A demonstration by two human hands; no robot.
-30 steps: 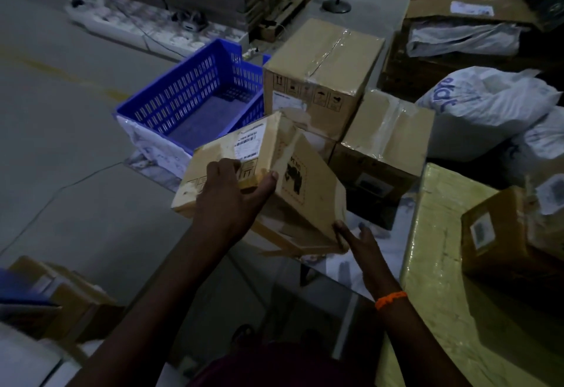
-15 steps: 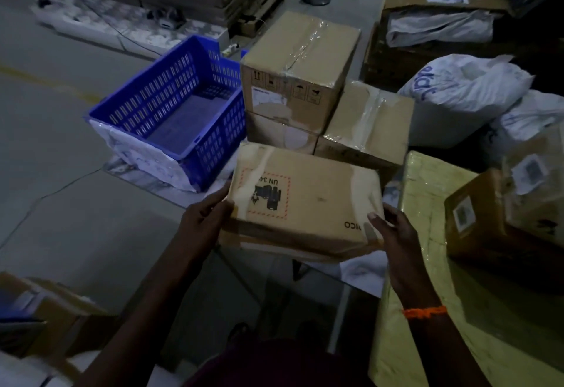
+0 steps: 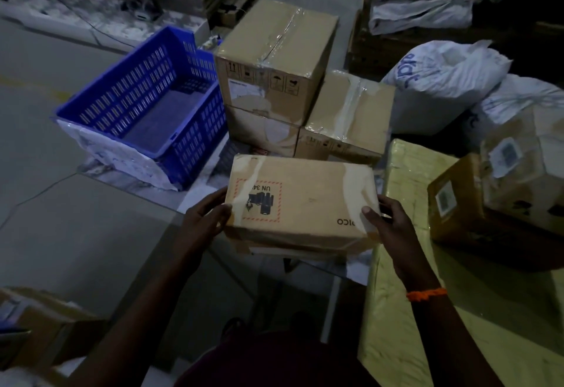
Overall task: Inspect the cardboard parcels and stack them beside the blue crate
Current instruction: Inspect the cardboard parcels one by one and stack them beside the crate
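I hold a flat cardboard parcel [image 3: 308, 200] level in front of me, its top face showing a red dashed battery warning label. My left hand [image 3: 203, 218] grips its left end and my right hand [image 3: 386, 221] grips its right end, thumb on top. Beyond it lies the blue crate [image 3: 146, 102], tilted, with nothing visible inside. To the crate's right stand stacked parcels: a large taped box [image 3: 274, 57] on top of another box [image 3: 262, 133], and a lower taped box [image 3: 348, 115] beside them.
A yellow wrapped surface [image 3: 406, 264] at right carries a brown parcel [image 3: 457, 200] and a crumpled wrapped one [image 3: 525, 166]. White sacks [image 3: 439, 81] lie behind it. More cardboard boxes [image 3: 36, 325] sit at lower left. Grey floor spreads to the left.
The parcel was tilted with its barcode side up; I turned it flat so the warning label faces up. My left hand moved from its top to its left end.
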